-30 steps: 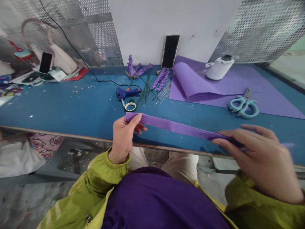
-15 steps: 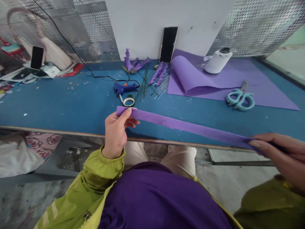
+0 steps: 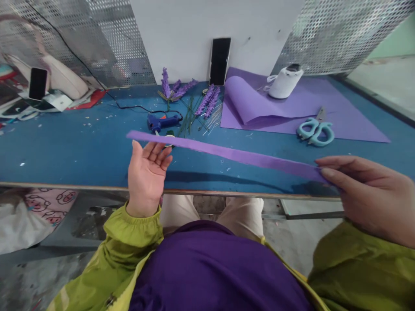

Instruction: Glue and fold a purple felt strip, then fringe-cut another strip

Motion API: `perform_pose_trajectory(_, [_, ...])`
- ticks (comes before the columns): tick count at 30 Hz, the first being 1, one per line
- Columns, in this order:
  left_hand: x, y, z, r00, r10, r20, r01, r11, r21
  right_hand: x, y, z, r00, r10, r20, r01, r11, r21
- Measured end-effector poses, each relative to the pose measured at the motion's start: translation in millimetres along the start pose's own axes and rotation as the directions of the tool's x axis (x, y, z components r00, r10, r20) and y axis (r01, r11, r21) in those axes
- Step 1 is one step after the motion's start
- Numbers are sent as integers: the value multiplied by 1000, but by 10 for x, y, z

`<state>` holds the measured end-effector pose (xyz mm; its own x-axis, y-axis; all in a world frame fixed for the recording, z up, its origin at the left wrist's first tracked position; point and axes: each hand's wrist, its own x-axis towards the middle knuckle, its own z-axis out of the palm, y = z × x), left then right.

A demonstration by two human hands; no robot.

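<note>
A long purple paper strip (image 3: 227, 153) stretches across in front of me above the blue table (image 3: 81, 147). My right hand (image 3: 366, 196) pinches its right end between thumb and fingers. My left hand (image 3: 145, 172) is open, palm up, with the fingers spread under the strip's free left end, touching it lightly or just below it. The strip's left tip juts past my left hand.
Behind lie a blue glue gun (image 3: 160, 122), a tape roll (image 3: 168, 137), green wires and purple flower stems (image 3: 197, 106), a large purple sheet (image 3: 292, 114), teal scissors (image 3: 314, 131), a white container (image 3: 283, 82) and a phone (image 3: 219, 61) leaning on the wall. Clutter sits far left.
My left hand has let go of the strip's left end and opened. The right hand has drawn the strip back leftward and a little up.
</note>
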<state>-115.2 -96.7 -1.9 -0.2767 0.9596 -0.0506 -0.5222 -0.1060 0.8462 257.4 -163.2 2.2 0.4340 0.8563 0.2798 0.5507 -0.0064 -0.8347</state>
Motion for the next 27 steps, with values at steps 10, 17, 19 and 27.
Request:
perform_pose_trajectory(10, [-403, -205, 268, 859, 216, 465, -444, 767, 463, 22, -317, 457, 916, -39, 400, -81, 957, 280])
perform_pose_trajectory(17, [-279, -303, 634, 454, 110, 884, -857, 326, 399, -100, -520, 571, 858, -168, 486, -48, 915, 401])
perform_pose_trajectory(19, [-270, -324, 676, 473, 49, 880, -833, 351, 428, -115, -527, 612, 874, -195, 445, -19, 901, 433])
perform_pose_trajectory(27, [-332, -241, 547, 727, 177, 663, -664, 424, 616, -35, -309, 728, 987, -5, -160, 101, 799, 594])
